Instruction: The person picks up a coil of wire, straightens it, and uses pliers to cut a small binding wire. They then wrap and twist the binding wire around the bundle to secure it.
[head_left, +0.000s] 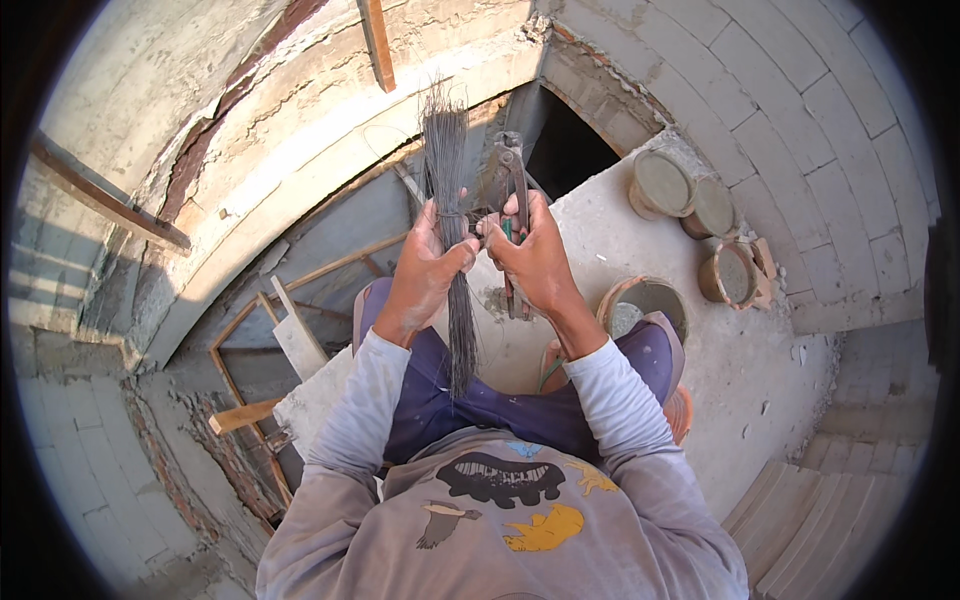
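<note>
My left hand (pixel 418 275) is wrapped round a long bundle of thin dark steel wire (pixel 446 150), held upright in front of me. The bundle's loose ends fan out at the top, and its lower end hangs over my lap. Beside it, my right hand (pixel 540 262) is closed on dark metal pincers (pixel 508 160), jaws upward. Green shows on the handles between my fingers. The right thumb and fingertips meet the left ones at the middle of the bundle, where a tie goes round it. What those fingertips pinch is too small to tell.
A mortar bucket (pixel 607 303) stands by my right knee. Farther right, several more buckets (pixel 645 204) line the block wall (pixel 790 130). Left of the concrete slab (pixel 720 350) is a drop with a wooden frame (pixel 235 325). A dark opening (pixel 570 145) lies ahead.
</note>
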